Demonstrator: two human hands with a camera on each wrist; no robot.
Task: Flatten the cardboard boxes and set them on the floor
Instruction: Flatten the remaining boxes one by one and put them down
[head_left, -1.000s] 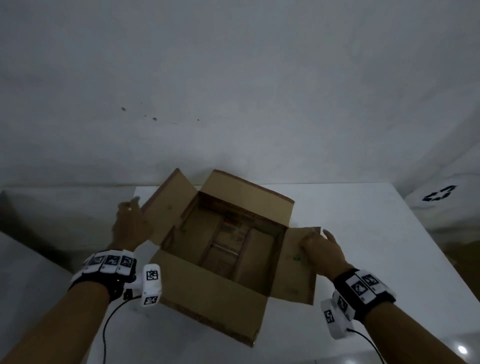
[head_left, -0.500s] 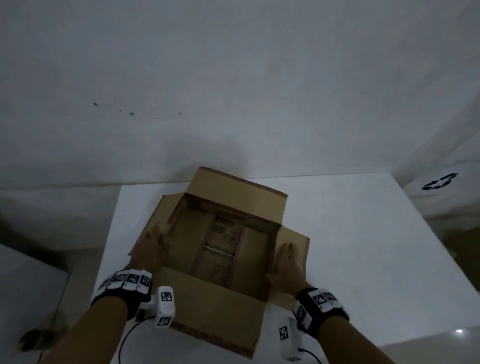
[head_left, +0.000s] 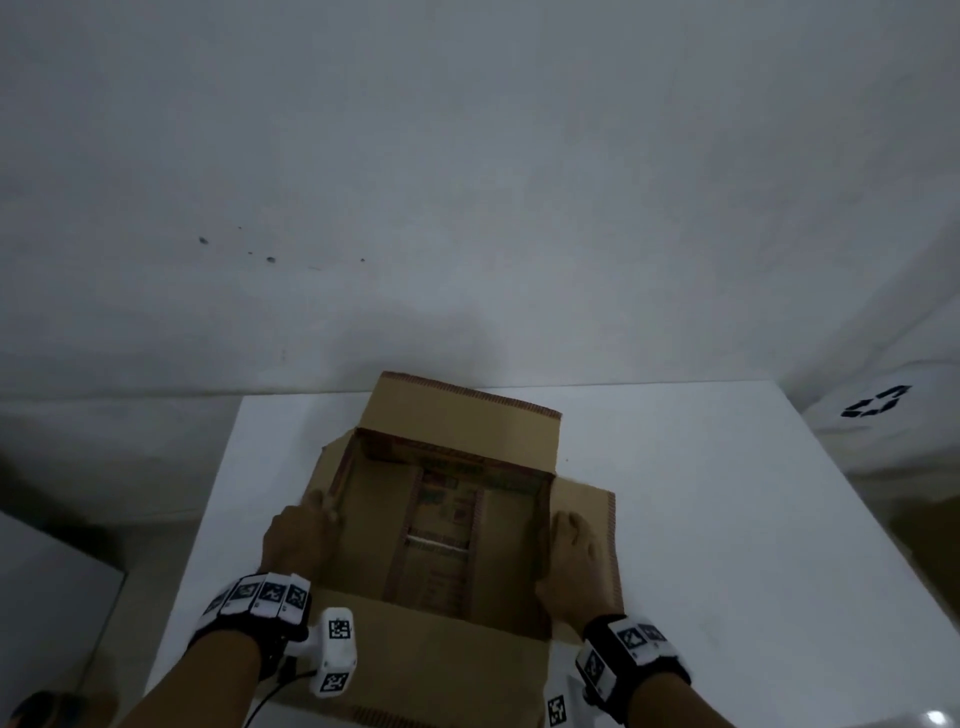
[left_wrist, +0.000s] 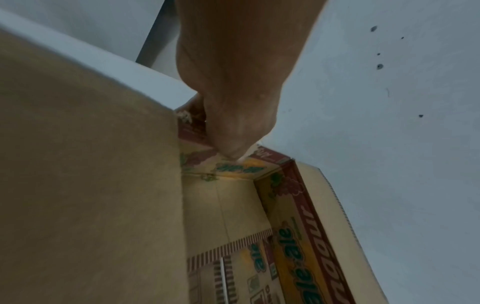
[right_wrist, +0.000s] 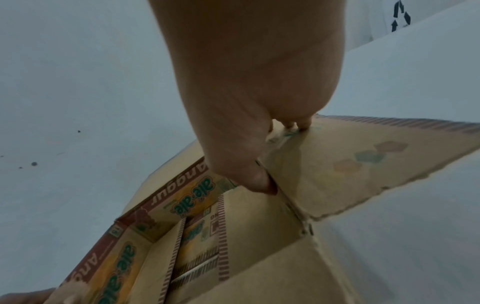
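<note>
The cardboard box (head_left: 447, 525) sits on the white worktop (head_left: 701, 519), close to the person, with its top wide open. It is still a full box shape, so I think the flattening has only just begun and nothing has gone to the floor.

The left hand (head_left: 296, 535) rests on the left flap (head_left: 324, 480) with its fingers laid out flat, pushing the flap down and out. The thumb hooks over the box edge. The right hand (head_left: 569, 556) does the same on the right flap (head_left: 592, 525), fingers spread and pressing, gripping nothing. Both hands push at once, probably so the box does not slide or tip to one side. The far flap (head_left: 462, 421) stands up, and the near flap (head_left: 441, 654) hangs toward the person.

The head view shows the whole box and both hands, but the inside looks dark. The left wrist view shows bright printed words and fruit pictures on the inside walls, and the thumb pushed right into the corner. The right wrist view shows the fingertips (right_wrist: 298, 123) touching the flap, the worn, ragged flap edge, and the strip of tape on the box bottom.
</note>
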